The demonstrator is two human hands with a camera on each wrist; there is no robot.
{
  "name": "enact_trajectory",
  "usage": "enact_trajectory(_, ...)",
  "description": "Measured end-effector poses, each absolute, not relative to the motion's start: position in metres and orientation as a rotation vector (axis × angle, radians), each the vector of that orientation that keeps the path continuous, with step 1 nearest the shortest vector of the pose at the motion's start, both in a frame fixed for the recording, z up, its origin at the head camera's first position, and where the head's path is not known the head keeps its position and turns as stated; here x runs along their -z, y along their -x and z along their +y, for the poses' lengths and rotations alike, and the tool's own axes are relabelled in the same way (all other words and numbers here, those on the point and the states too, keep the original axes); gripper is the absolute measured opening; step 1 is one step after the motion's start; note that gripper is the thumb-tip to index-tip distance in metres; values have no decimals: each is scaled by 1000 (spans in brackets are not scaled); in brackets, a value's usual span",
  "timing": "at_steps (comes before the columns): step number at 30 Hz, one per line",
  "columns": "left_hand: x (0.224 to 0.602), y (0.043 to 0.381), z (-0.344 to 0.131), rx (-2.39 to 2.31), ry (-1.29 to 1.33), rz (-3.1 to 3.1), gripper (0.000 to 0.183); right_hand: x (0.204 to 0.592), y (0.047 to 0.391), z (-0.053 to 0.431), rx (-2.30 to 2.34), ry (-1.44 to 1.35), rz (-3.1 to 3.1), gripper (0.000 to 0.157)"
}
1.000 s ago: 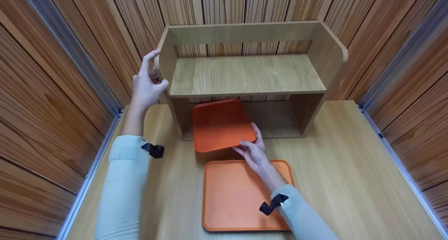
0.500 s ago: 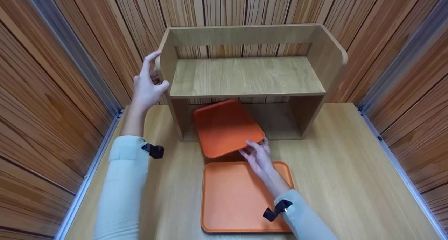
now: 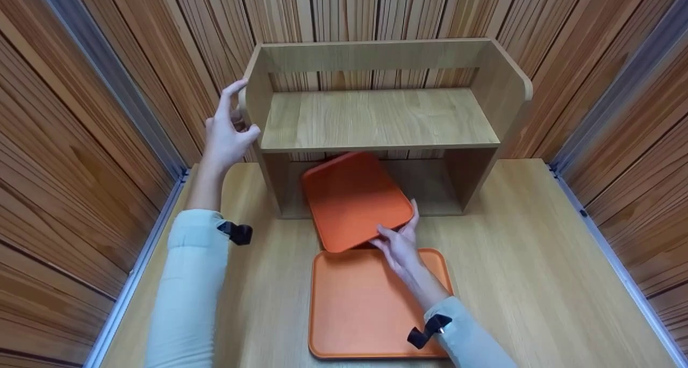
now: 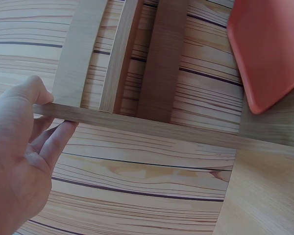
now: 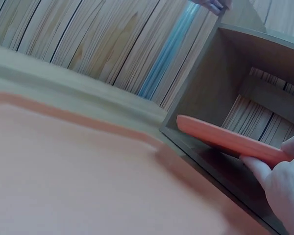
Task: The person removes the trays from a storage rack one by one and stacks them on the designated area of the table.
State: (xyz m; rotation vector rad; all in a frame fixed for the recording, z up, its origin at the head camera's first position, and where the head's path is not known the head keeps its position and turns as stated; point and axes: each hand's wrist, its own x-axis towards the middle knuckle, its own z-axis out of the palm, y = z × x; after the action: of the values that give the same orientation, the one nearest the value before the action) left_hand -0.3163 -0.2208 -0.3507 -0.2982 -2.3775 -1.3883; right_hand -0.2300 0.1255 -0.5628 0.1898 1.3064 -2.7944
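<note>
My right hand [image 3: 400, 248] grips the near right corner of an orange-red tray [image 3: 355, 201]. This tray is tilted, its far end inside the lower compartment of a wooden shelf [image 3: 381, 118] and its near end out past the front. In the right wrist view the thumb and fingers [image 5: 284, 193] pinch the tray's edge. My left hand [image 3: 228, 134] holds the shelf's left side panel, thumb on one face and fingers on the other, as the left wrist view shows along the panel's edge [image 4: 152, 128]. A second, lighter orange tray [image 3: 360, 314] lies flat on the table under the right forearm.
The shelf stands on a wooden table [image 3: 537, 260] against a plank-patterned back wall [image 3: 344, 13]. Similar side walls [image 3: 70, 158] rise left and right, with metal strips [image 3: 145, 250] along the table's sides. The shelf's upper board has a raised back rail [image 3: 371, 55].
My right hand has drawn the upper tray toward me and to the right, turning it so its near corner points at the lower tray. The left hand stays on the side panel.
</note>
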Motion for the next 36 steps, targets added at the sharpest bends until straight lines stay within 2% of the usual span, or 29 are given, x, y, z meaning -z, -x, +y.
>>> enact_trajectory(14, 348, 314, -222, 1395, 284, -2391, 85, 554, 223, 144, 2864, -282, 1390, 106)
enact_trajectory(20, 349, 314, -222, 1406, 273, -2395, 85, 552, 219, 147, 2895, -375, 1485, 78)
enact_trajectory(22, 349, 315, -221, 1411, 273, -2398, 85, 552, 218, 148, 2897, -376, 1491, 74)
enact_trajectory(24, 349, 315, -220, 1401, 267, -2400, 85, 552, 218, 149, 2895, -363, 1493, 78)
enact_trajectory(30, 350, 316, -220, 1378, 240, -2403, 84, 551, 220, 152, 2861, -327, 1583, 103)
enact_trajectory(36, 351, 317, -220, 1402, 252, -2397, 83, 551, 218, 156, 2824, -334, 1646, 107)
